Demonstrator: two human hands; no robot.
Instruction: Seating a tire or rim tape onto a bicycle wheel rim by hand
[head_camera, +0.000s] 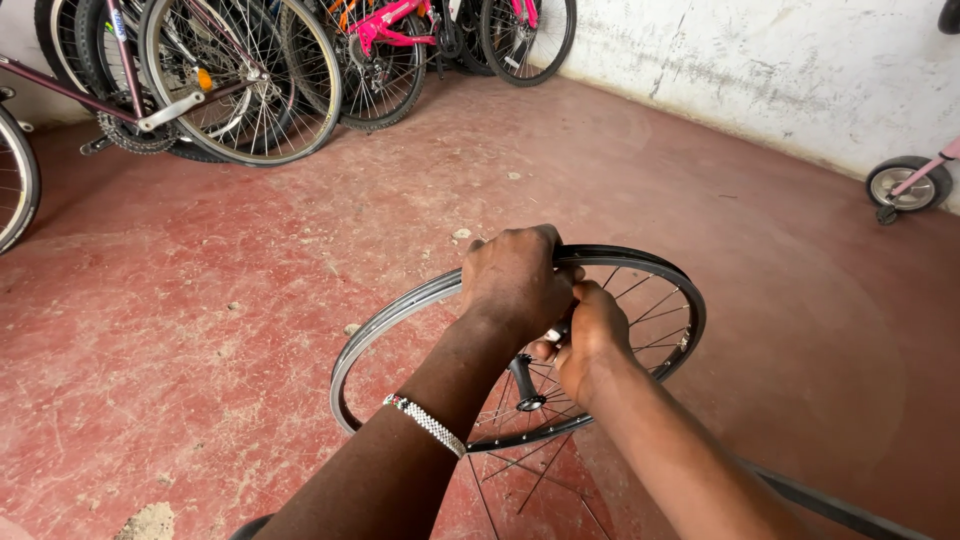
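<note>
Mid-frame, the left hand (515, 280) is gripping the top of a bare bicycle wheel rim (400, 315) — the right hand (590, 340) is pinching something small beside it, above the red floor (200, 330).

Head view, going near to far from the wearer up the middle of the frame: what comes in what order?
Beaded bracelet on the left wrist → wheel axle → right hand and left hand, both on the bare wheel rim → red floor → parked bicycles along the back wall.

Bare forearms, beaded white bracelet (427, 424) on the left wrist
</note>
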